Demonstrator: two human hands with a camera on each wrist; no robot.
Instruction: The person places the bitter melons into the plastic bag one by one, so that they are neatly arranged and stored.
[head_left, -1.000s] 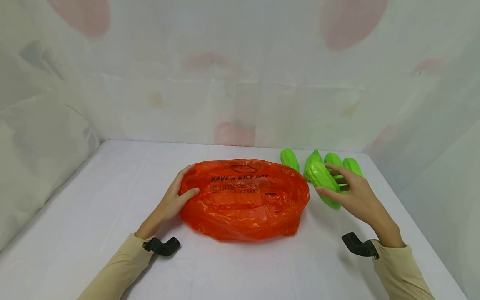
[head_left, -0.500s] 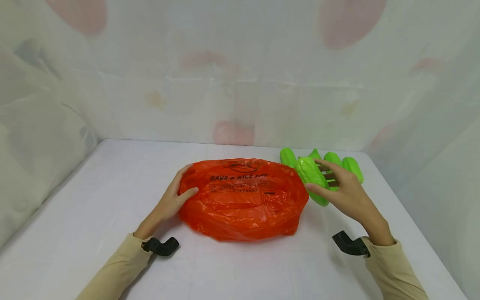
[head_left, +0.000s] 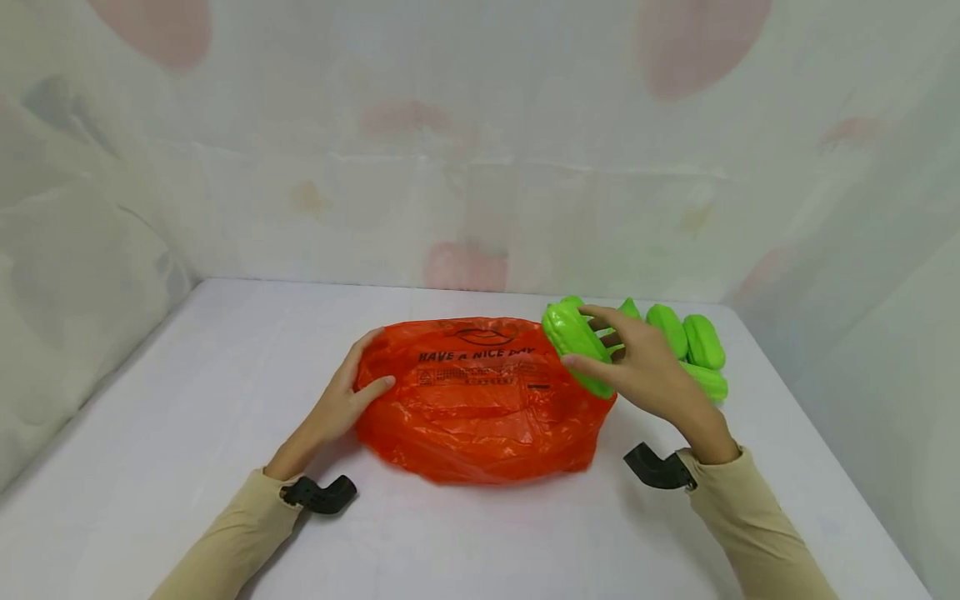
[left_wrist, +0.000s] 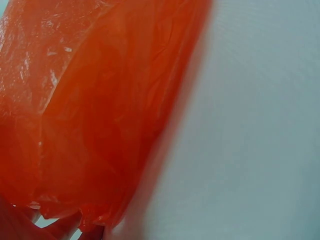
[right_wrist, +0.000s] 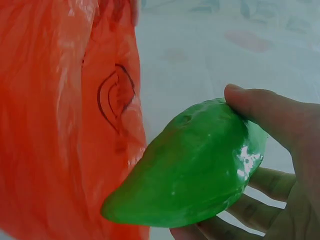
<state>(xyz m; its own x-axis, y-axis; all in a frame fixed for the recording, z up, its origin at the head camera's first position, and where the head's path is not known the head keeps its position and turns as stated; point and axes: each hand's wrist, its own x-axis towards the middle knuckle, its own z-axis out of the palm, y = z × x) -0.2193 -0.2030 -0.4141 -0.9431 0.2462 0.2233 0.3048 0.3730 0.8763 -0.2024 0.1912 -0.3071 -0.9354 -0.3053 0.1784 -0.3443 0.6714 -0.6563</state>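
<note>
A glossy red plastic bag [head_left: 480,425] printed "HAVE A NICE DAY" lies in the middle of the white table. My left hand [head_left: 339,404] holds its left side, thumb on the near film and fingers behind; the left wrist view shows fingertips [left_wrist: 62,225] by the plastic. In my right hand [head_left: 648,367] is a bright green, bumpy bitter melon [head_left: 573,337], gripped between thumb and fingers. It overlaps the bag's right end in the head view. Its pointed tip faces the bag in the right wrist view, where the thumb [right_wrist: 265,107] presses on its side.
More green bitter melons lie at the table's back right: two side by side [head_left: 666,329], one crosswise [head_left: 708,382] in front of them, and others partly hidden behind the right hand. Pale printed cloth walls [head_left: 472,200] enclose the white table [head_left: 187,400] at back and sides.
My right hand has carried the bitter melon leftward, from the group at the right to over the bag's right end. The left hand and the bag have stayed nearly still.
</note>
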